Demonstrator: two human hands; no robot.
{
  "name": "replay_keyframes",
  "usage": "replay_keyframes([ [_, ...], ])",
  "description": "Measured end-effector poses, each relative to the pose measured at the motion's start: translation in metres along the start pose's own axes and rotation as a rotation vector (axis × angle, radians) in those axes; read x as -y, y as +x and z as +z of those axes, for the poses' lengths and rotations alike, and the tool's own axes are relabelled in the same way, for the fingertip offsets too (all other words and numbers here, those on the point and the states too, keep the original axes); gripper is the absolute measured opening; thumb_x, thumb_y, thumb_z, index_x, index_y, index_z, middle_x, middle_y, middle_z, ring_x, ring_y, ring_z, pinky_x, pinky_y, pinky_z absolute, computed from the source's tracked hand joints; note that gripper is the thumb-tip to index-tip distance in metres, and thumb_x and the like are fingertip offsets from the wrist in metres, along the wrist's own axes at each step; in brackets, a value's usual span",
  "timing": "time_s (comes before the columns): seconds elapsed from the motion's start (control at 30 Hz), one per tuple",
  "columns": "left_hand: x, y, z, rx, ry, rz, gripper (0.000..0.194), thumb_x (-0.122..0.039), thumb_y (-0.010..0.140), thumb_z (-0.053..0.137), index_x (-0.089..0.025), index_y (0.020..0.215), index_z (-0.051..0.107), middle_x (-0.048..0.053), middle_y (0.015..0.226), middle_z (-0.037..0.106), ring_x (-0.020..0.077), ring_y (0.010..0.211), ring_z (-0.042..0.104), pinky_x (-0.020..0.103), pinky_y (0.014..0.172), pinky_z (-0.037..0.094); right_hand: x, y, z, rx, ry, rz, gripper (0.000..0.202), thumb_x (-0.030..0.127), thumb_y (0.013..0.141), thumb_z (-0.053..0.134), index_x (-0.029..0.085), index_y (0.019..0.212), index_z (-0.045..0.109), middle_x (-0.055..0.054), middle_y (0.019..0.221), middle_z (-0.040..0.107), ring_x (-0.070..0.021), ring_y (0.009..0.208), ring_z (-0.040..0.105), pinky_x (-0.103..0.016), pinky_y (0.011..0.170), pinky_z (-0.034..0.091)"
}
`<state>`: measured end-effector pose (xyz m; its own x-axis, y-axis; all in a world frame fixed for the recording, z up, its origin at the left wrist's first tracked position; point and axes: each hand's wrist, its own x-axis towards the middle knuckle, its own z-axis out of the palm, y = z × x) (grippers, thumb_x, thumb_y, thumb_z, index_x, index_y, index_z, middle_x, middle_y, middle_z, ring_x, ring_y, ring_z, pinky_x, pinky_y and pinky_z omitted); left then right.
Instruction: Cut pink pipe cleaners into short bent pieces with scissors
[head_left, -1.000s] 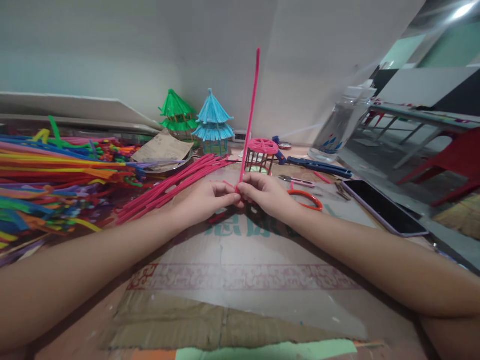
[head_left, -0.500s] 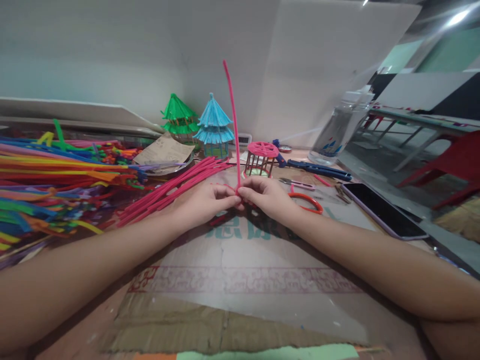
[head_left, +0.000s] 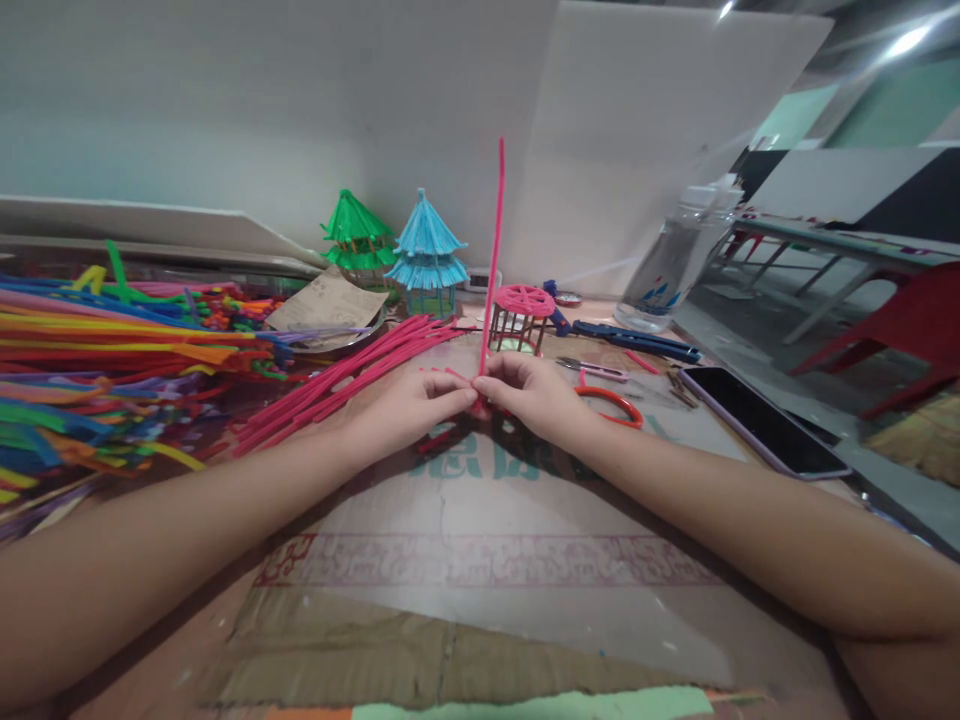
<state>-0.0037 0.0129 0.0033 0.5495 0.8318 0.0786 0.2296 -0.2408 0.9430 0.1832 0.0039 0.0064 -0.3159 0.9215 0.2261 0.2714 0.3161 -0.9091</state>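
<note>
Evidently, right hand (head_left: 534, 395): pinching pink stem (head_left: 493, 262), likely for control
Left hand (head_left: 409, 405): pinching beside stem's base, seemingly bracing

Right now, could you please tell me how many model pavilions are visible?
3: green pavilion, back left; blue pavilion, right of it; pink-topped pavilion, just beyond the right hand.

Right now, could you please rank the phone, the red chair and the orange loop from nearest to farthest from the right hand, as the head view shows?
From the right hand:
1. Orange loop: just to its right.
2. Phone: farther right, lying flat.
3. Red chair: beyond the phone, in the right background.
</note>
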Motion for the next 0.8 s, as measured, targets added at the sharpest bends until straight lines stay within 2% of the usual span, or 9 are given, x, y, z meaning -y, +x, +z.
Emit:
replay_keyframes([
  [0.27,0.006,0.001,-0.001,0.015,-0.001,-0.014,0.028,-0.045,0.084,0.064,-0.019,0.091,0.074,0.006,0.092,0.077,0.0199,0.087,0.07,0.031,0.082,0.053,0.001,-0.002,0.0,-0.002,-0.005,-0.011,0.019,0.037,0.084,0.062,0.02,0.078,0.055,0.004,0.062,0.064,-0.0124,0.055,0.059,-0.024,0.051,0.042],
  [0.43,0.004,0.0,-0.001,-0.003,0.028,0.0,0.026,-0.042,0.083,0.064,-0.018,0.085,0.074,0.005,0.089,0.076,0.0197,0.085,0.07,0.03,0.08,0.052,0.002,-0.002,0.003,0.019,0.004,0.012,0.017,0.035,0.085,0.06,0.021,0.079,0.053,0.003,0.064,0.064,-0.0131,0.058,0.06,-0.025,0.055,0.045],
  [0.5,0.002,-0.001,0.001,-0.022,0.028,0.013,0.027,-0.043,0.084,0.063,-0.018,0.084,0.073,0.006,0.088,0.076,0.0198,0.085,0.069,0.03,0.08,0.052,0.008,-0.001,-0.001,0.04,-0.06,-0.003,0.016,0.034,0.087,0.058,0.02,0.081,0.055,0.002,0.067,0.064,-0.0131,0.061,0.06,-0.025,0.057,0.045],
  [0.67,-0.002,-0.002,0.003,-0.032,-0.002,0.028,0.03,-0.044,0.085,0.062,-0.016,0.082,0.071,0.007,0.087,0.076,0.0186,0.082,0.069,0.027,0.076,0.052,0.037,-0.01,-0.035,0.135,-0.43,-0.1,0.023,0.039,0.089,0.058,0.02,0.1,0.062,-0.003,0.085,0.067,-0.0157,0.073,0.061,-0.027,0.063,0.046],
  [0.8,-0.002,-0.003,0.003,-0.026,-0.05,0.015,0.028,-0.042,0.087,0.061,-0.015,0.084,0.07,0.008,0.087,0.076,0.0186,0.082,0.071,0.028,0.077,0.053,0.047,-0.036,-0.074,0.181,-0.784,-0.069,0.026,0.035,0.09,0.056,0.022,0.112,0.062,-0.006,0.097,0.068,-0.02,0.085,0.063,-0.032,0.074,0.048],
])
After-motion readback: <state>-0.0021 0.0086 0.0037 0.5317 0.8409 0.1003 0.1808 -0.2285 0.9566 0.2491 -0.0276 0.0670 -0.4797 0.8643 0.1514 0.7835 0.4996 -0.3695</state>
